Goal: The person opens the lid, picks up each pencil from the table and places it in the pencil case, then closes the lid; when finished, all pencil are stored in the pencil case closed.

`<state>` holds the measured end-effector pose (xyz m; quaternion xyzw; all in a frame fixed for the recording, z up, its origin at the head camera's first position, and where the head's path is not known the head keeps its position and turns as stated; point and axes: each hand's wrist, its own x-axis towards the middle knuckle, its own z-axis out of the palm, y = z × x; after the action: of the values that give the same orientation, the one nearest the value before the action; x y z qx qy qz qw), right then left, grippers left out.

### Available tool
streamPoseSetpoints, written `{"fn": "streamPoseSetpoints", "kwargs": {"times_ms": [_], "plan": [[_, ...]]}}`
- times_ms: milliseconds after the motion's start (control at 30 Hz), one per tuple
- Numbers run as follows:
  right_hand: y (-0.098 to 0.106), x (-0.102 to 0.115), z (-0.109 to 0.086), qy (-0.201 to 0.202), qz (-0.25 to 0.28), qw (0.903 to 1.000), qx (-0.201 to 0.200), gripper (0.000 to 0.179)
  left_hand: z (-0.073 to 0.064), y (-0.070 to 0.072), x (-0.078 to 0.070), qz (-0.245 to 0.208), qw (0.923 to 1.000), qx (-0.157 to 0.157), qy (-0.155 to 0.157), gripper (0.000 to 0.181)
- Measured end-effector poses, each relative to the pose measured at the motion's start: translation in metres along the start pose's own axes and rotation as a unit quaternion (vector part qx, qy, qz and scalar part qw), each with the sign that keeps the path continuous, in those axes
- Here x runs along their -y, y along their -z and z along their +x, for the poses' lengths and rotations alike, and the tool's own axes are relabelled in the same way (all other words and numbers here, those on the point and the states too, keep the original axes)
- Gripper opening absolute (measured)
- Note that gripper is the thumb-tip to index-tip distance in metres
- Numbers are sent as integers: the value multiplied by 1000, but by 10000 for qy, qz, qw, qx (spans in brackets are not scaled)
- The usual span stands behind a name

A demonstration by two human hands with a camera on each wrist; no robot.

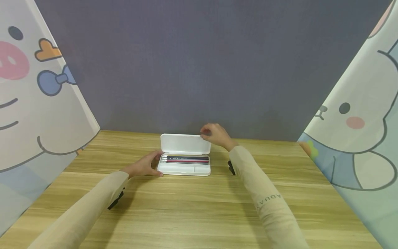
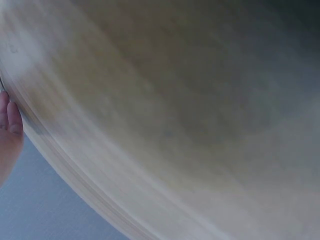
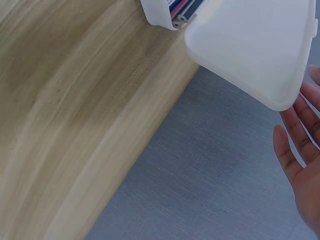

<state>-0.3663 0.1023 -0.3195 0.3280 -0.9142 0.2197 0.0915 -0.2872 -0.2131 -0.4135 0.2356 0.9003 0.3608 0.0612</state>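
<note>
A white pencil case [image 1: 177, 168] lies on the table with its lid [image 1: 183, 144] raised at the back. Inside, several dark and red pencils [image 1: 186, 159] lie side by side along the rear compartment. My left hand [image 1: 143, 165] holds the case's left end, thumb at the front corner and fingers at the back. At the lid's upper right corner is my right hand [image 1: 217, 135]. The right wrist view shows that hand's fingers extended against the lid's edge, the thumb held apart. Only part of the left hand [image 2: 9, 137] enters the left wrist view.
The wood-grain table [image 1: 183, 211] ends at a grey panel [image 1: 192, 69] just behind the lid. Cartoon-printed sheets [image 1: 357, 138] hang at both sides. Dark wrist devices [image 1: 116, 200] sit under the sleeves. In the case's front part, a divider sets off a small right compartment.
</note>
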Motion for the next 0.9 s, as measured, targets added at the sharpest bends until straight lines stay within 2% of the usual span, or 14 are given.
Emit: {"fn": "streamPoseSetpoints", "kwargs": {"times_ms": [233, 533, 767, 900], "plan": [[-6, -4, 1, -20, 197, 9998, 90, 17, 0, 0, 1, -27, 10000, -6, -12, 83], [-11, -7, -1, 209, 24, 9998, -9, 13, 0, 0, 1, -102, 9999, -4, 6, 83], [-11, -4, -4, 173, 129, 9997, 81, 15, 0, 0, -3, -147, 9999, 0, -61, 82], [-11, -3, -6, 226, 196, 9995, 46, 15, 0, 0, -1, -93, 10000, -2, 14, 83]]}}
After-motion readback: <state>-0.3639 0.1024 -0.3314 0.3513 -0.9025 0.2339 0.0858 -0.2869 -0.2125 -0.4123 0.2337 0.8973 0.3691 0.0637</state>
